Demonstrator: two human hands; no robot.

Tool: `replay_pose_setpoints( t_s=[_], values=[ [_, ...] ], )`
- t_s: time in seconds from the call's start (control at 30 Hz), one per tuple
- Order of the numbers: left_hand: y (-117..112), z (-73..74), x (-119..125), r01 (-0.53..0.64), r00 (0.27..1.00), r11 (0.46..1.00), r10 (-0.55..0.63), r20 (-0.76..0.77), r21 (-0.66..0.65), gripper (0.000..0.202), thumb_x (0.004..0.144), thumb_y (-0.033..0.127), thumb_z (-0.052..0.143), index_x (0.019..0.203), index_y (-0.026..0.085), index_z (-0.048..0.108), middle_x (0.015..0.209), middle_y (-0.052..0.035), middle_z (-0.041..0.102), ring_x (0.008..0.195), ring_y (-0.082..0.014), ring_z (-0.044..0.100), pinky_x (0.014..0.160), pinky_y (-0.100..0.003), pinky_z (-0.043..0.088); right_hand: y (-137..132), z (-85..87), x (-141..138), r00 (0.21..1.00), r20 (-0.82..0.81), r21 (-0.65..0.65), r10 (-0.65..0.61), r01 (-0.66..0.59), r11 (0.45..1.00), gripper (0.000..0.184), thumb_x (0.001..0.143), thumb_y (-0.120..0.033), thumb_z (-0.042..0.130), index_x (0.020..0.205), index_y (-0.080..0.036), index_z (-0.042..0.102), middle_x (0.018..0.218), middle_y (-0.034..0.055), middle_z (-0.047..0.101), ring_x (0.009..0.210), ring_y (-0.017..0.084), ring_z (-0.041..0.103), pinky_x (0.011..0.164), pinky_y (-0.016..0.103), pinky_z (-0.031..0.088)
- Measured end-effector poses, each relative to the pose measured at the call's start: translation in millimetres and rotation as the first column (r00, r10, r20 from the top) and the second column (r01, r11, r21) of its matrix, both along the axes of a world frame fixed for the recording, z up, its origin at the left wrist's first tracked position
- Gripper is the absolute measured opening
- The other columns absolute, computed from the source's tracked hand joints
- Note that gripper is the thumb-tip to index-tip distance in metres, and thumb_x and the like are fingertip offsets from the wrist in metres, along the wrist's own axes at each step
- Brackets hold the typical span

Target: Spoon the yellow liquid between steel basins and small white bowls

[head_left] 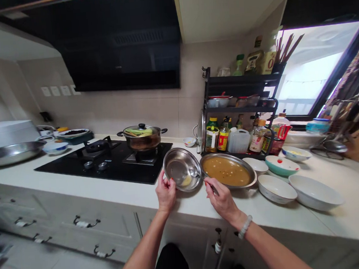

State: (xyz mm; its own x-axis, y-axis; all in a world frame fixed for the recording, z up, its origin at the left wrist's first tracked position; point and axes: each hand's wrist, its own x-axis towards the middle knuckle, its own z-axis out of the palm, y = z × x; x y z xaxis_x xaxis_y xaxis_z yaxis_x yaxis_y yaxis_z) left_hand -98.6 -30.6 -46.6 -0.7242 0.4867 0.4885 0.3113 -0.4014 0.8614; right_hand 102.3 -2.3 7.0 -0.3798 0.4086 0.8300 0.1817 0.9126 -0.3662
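Note:
My left hand [166,192] grips the near rim of a small steel bowl [178,169] and tips it up on the white counter. A little yellowish liquid lies at the bowl's bottom. My right hand [221,199] is closed on the handle of a metal spoon [198,173], whose head reaches into the tilted bowl. Just right of the bowl sits a steel pan [228,171] filled with brown-yellow liquid.
Several white bowls [275,188] stand to the right on the counter [344,221]. A black rack [239,105] of bottles rises behind the pan. A lidded pot [143,137] sits on the black hob [107,163]. A large steel pan [11,153] lies at far left.

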Motion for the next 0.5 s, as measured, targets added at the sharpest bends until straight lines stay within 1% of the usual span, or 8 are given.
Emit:
replay_pose_setpoints(
  t_s=[0.07,0.13,0.2,0.3,0.37,0.4,0.43,0.5],
  values=[
    [-0.4,0.4,1.0,-0.004,1.0,1.0,0.004,0.002,-0.003,0.058,0.074,0.028,0.06,0.129,0.014,0.049,0.056,0.0077,0.049,0.048,-0.0095,0.047,0.052,-0.021,0.044,-3.8,-0.1,-2.1,1.0,0.017,-0.03,0.016,-0.016,0.999,0.016,0.091,-0.024,0.045,0.095,-0.02,0.061,0.077,0.0047,0.066,0.056,0.014,0.063,0.06,0.027,0.056],
    [-0.2,0.3,1.3,0.009,1.0,1.0,-0.009,0.001,0.002,0.057,0.074,0.028,0.06,0.129,0.014,0.049,0.055,0.0085,0.047,0.047,-0.0093,0.046,0.051,-0.021,0.044,-8.0,2.3,-3.3,1.0,-0.016,-0.179,0.007,-0.01,0.984,0.016,0.09,-0.029,0.047,0.092,-0.019,0.06,0.07,0.0024,0.064,0.049,0.013,0.061,0.052,0.025,0.054],
    [0.4,-0.1,1.0,0.029,1.0,0.999,-0.029,0.005,0.018,0.056,0.075,0.027,0.059,0.129,0.014,0.048,0.054,0.0097,0.044,0.046,-0.0088,0.043,0.05,-0.02,0.043,-9.1,7.0,-4.5,0.995,-0.094,-0.395,-0.037,-0.003,0.919,0.02,0.089,-0.036,0.048,0.089,-0.019,0.058,0.061,-0.0003,0.062,0.043,0.012,0.06,0.044,0.023,0.052],
    [1.5,-0.8,-0.6,0.046,0.999,0.998,-0.047,0.027,0.043,0.055,0.076,0.027,0.058,0.128,0.013,0.046,0.055,0.0097,0.043,0.047,-0.0086,0.043,0.05,-0.02,0.043,-3.1,15.5,-7.0,0.959,-0.25,-0.641,-0.131,-0.063,0.765,0.03,0.082,-0.047,0.054,0.082,-0.018,0.056,0.049,-0.0018,0.058,0.044,0.016,0.063,0.04,0.023,0.05],
    [2.1,-0.6,-2.0,0.038,0.997,0.998,-0.041,0.06,0.043,0.055,0.075,0.028,0.059,0.127,0.012,0.047,0.057,0.009,0.044,0.048,-0.0092,0.045,0.051,-0.021,0.045,3.1,19.5,-8.3,0.921,-0.343,-0.721,-0.186,-0.131,0.68,0.033,0.075,-0.05,0.06,0.077,-0.018,0.055,0.046,-0.0012,0.058,0.047,0.018,0.065,0.038,0.023,0.049],
    [2.2,0.0,-2.5,0.035,0.996,0.999,-0.038,0.083,0.037,0.056,0.075,0.029,0.059,0.127,0.012,0.046,0.057,0.0089,0.044,0.049,-0.0095,0.046,0.051,-0.022,0.047,5.8,20.9,-8.5,0.903,-0.379,-0.742,-0.204,-0.164,0.65,0.033,0.072,-0.05,0.063,0.076,-0.018,0.055,0.046,-0.001,0.058,0.048,0.019,0.065,0.038,0.022,0.049],
    [2.2,0.9,-2.9,0.034,0.993,0.999,-0.037,0.11,0.029,0.057,0.075,0.029,0.059,0.127,0.012,0.046,0.057,0.009,0.044,0.048,-0.0097,0.046,0.05,-0.023,0.048,7.8,22.0,-8.2,0.887,-0.409,-0.752,-0.215,-0.194,0.631,0.033,0.071,-0.049,0.064,0.075,-0.017,0.055,0.046,-0.0007,0.058,0.049,0.019,0.066,0.037,0.022,0.049],
    [1.5,3.5,-3.2,0.037,0.986,0.999,-0.038,0.164,0.01,0.058,0.074,0.029,0.06,0.128,0.012,0.045,0.056,0.0097,0.042,0.046,-0.0098,0.045,0.047,-0.024,0.049,10.0,24.6,-6.1,0.865,-0.453,-0.747,-0.213,-0.238,0.621,0.032,0.07,-0.046,0.066,0.075,-0.017,0.055,0.047,-0.0002,0.059,0.05,0.019,0.066,0.037,0.022,0.048]
  ],
)
